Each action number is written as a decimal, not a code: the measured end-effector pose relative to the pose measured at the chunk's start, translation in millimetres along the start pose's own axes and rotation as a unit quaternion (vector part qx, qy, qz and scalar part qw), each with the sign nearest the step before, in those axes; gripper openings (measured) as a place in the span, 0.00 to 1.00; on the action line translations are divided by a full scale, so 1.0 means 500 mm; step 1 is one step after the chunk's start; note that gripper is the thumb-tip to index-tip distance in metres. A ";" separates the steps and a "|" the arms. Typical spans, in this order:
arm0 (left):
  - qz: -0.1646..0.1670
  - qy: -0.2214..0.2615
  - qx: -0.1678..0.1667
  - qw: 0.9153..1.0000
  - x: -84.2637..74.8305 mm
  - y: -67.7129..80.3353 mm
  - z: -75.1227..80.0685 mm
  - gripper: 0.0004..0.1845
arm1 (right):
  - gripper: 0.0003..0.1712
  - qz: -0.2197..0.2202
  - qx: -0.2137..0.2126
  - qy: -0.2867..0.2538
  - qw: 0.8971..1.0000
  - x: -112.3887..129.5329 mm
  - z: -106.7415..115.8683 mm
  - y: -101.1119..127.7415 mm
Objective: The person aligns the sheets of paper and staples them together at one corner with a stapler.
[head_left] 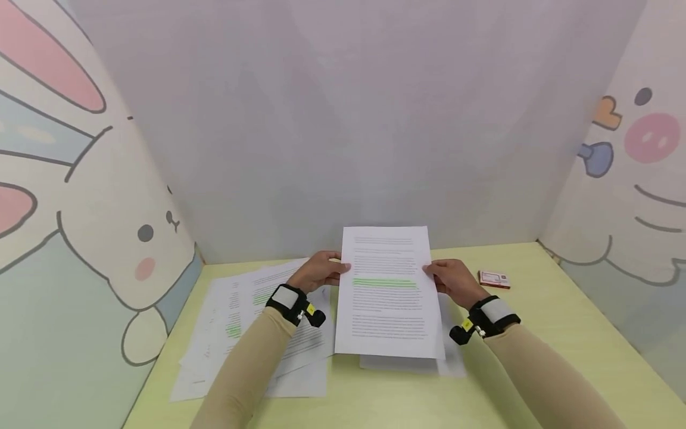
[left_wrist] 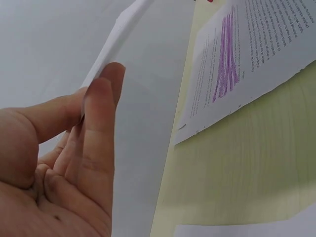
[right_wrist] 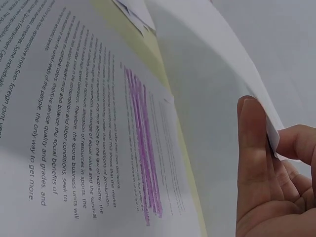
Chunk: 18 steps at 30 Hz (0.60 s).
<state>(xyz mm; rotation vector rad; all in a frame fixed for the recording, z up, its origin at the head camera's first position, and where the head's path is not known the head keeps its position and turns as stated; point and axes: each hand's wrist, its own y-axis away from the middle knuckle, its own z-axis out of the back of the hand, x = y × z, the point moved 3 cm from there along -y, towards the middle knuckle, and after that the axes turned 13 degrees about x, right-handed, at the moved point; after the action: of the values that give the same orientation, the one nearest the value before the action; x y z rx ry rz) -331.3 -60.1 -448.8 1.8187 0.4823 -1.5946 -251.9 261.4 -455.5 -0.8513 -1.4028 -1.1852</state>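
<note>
And here's the green-striped sheet (head_left: 388,316), held up above the tabletop (head_left: 568,339), its print towards the person! The left grip (head_left: 320,271) pinches one side edge between thumb and fingers; the right grip (head_left: 455,281) pinches the other. Beneath lies a purple-marked sheet (right_wrist: 91,128), with a spread of papers (head_left: 305,328) off to the left.

Where's the danger? The right wrist view shows the held page curving, so an uneven pull could buckle it or crease it at the thumbs. Both pinches sit above the middle, leaving the bottom edge free; dip that, and it could snag or shove the page below. A low sweep left might scatter the spread and muddle the pages. Slacken one thumb, and that side could flop. The red-and-white box (head_left: 494,279), over on the right, looks safe.
</note>
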 end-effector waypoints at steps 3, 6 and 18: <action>0.000 0.006 -0.002 1.000 0.000 -0.011 -0.007 0.13 | 0.23 0.000 -0.007 -0.003 1.000 -0.001 0.010 0.004; -0.008 0.008 0.001 1.000 0.000 -0.016 -0.014 0.14 | 0.24 -0.001 -0.011 -0.003 1.000 -0.001 0.017 0.007; 0.003 0.022 0.016 1.000 0.018 -0.050 -0.041 0.17 | 0.25 -0.044 -0.048 0.012 0.998 -0.026 0.041 0.024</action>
<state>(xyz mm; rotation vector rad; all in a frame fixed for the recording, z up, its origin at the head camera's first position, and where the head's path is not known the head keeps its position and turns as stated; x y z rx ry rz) -331.4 -29.5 -462.9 1.8806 0.4720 -1.5703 -243.7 285.3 -464.7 -0.8474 -1.3849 -1.3343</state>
